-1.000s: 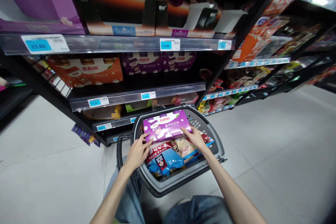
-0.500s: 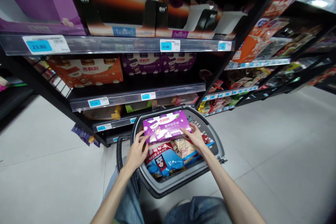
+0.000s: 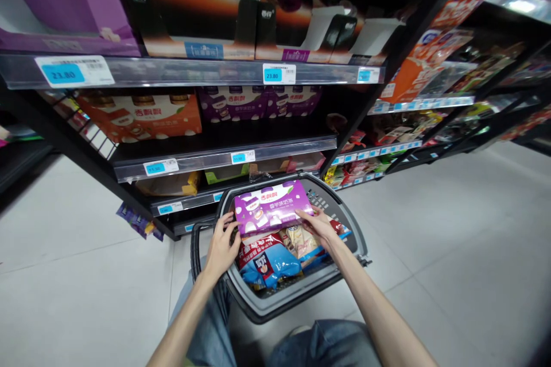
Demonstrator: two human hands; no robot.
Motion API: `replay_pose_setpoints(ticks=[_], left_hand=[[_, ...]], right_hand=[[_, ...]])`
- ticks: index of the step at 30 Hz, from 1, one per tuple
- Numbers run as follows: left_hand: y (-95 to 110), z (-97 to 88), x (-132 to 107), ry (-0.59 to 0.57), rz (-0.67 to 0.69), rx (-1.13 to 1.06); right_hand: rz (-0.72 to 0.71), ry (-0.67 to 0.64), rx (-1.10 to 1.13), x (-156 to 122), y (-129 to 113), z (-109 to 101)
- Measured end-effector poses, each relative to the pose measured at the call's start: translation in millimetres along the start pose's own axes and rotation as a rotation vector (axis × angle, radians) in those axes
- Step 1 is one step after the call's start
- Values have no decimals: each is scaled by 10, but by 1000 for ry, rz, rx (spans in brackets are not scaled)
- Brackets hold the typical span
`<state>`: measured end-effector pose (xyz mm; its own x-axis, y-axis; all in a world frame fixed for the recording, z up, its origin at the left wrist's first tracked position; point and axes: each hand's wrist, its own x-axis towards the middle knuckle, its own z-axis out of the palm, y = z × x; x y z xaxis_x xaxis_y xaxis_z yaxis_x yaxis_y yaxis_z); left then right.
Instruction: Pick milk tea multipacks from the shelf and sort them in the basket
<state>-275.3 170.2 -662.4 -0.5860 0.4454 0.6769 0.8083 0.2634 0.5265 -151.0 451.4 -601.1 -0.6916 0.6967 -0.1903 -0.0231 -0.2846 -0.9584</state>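
A purple milk tea box [image 3: 275, 206] lies at the far side inside a grey shopping basket [image 3: 353, 221]. My left hand [image 3: 221, 246] grips its left end, fingers curled at the edge. At the opposite end my right hand [image 3: 319, 225] has its thumb on the box's front corner, with the other fingers partly hidden behind it. Nearer to me in the basket are a red and blue bag [image 3: 273, 261] and a cream-coloured bag [image 3: 301, 241], the latter partly under the box and right hand.
The basket's black handle [image 3: 194, 252] hangs over its left side. Just beyond stands a shelf rack [image 3: 232, 155] with an orange box [image 3: 146, 117] and more purple boxes [image 3: 235, 103]. Small purple packets [image 3: 138, 221] hang at its left post. Bagged goods [image 3: 413, 69] fill shelves at right.
My left hand has shifted very slightly at the box's left end. The box, the right hand and the basket stay practically where they were.
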Motion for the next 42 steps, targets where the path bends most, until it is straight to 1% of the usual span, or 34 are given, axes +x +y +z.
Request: replay_pose_setpoints(ticks=[8, 14, 16, 23, 28, 32, 38, 42], left_hand=[[17, -8, 9, 0, -7, -28], [-2, -3, 11, 5, -8, -32], [-11, 1, 10, 4, 1, -36], [-19, 7, 10, 1, -8, -45], [-16, 0, 7, -6, -11, -50], [-6, -6, 11, -14, -22, -65], [18, -15, 24, -11, -38, -64], [17, -15, 18, -14, -36, -68]], right_hand=[[9, -39, -5, 3, 19, 5], [116, -145, -53, 25, 43, -43], [130, -163, -70, 36, 52, -60], [106, -116, -124, 31, -6, -88], [119, -126, -152, -25, -63, -84], [115, -128, -175, -70, -58, -60], [74, -59, -172, -59, -24, -44], [116, -103, -132, -33, -30, -91]])
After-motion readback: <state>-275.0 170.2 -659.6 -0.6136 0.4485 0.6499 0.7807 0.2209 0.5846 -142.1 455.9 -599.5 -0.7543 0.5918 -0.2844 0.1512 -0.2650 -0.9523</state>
